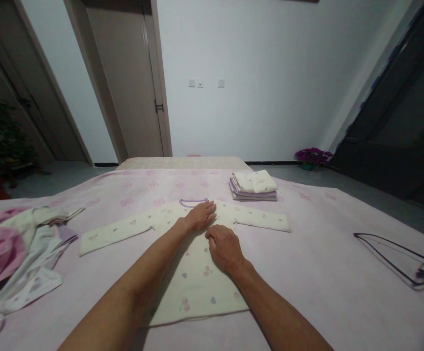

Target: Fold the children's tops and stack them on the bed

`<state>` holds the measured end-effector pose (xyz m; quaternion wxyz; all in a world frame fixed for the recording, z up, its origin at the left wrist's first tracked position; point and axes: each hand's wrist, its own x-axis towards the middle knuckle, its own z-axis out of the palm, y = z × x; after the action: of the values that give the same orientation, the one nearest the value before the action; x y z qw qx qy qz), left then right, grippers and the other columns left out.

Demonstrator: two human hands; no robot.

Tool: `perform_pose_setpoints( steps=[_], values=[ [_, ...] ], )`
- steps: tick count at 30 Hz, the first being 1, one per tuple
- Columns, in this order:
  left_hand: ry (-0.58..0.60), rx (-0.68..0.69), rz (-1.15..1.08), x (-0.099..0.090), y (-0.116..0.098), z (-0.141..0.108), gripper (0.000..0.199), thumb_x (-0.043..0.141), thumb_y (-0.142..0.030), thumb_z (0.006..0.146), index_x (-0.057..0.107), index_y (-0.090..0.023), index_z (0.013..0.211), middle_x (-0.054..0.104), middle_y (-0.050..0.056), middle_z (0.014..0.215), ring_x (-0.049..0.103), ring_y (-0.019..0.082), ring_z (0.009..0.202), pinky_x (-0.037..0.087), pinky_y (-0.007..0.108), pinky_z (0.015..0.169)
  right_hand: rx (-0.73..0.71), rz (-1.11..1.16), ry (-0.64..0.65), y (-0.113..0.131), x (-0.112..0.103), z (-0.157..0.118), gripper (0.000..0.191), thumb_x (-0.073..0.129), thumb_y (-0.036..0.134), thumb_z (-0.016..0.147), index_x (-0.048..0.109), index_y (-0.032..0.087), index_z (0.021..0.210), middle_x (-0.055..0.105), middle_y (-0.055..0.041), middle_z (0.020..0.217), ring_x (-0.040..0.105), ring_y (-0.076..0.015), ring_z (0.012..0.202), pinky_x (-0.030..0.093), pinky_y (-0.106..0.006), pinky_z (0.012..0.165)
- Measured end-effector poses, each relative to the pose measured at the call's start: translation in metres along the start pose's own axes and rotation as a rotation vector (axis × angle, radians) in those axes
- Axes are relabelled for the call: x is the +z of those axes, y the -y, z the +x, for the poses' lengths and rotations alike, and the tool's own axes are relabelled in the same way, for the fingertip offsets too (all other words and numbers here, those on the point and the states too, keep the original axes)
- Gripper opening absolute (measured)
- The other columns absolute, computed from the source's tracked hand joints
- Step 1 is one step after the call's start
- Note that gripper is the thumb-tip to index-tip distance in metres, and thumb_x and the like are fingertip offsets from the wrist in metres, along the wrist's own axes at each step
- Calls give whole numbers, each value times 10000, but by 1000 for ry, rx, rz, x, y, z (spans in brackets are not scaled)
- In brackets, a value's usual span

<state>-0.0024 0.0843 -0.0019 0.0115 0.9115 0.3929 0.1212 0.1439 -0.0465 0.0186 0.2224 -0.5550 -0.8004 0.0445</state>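
Observation:
A cream long-sleeved child's shirt (197, 282) with small hearts and cherries lies spread out, sleeves to either side and its lilac-edged neckline pointing away from me. My left hand (200, 215) rests flat on the upper chest just below the neckline, fingers stretched toward the right. Slightly nearer and to the right, my right hand (226, 247) has its fingers curled together against the middle of the shirt's front. Its fingertips appear to pinch the fabric, though they are partly hidden. My forearms cover parts of both lower sides of the shirt.
A neat stack of folded clothes (254, 187) sits beyond the right sleeve. Loose pink, white and cream clothes (22, 253) are heaped at the left. A black clothes hanger (395, 258) lies at the right on the pink flowered cloth (307, 273).

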Motion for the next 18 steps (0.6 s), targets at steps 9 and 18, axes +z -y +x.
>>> perform_pose_setpoints(
  steps=[9,18],
  values=[
    [-13,-163,38,12,2,21,557,370,-442,1004,412,-166,1485,379,151,1574,304,318,1475,249,527,1174,-39,-32,-35,-4,6,-2,226,492,116,878,642,213,1017,674,-73,1058,569,-229,1016,405,-348,938],
    [-174,-368,114,0,-31,-38,541,355,-400,1016,410,-130,1481,374,188,1569,260,347,1486,187,543,1195,102,-155,54,-8,16,0,538,389,351,998,428,104,1474,373,-166,1571,271,-290,1478,159,-436,1206]
  ],
)
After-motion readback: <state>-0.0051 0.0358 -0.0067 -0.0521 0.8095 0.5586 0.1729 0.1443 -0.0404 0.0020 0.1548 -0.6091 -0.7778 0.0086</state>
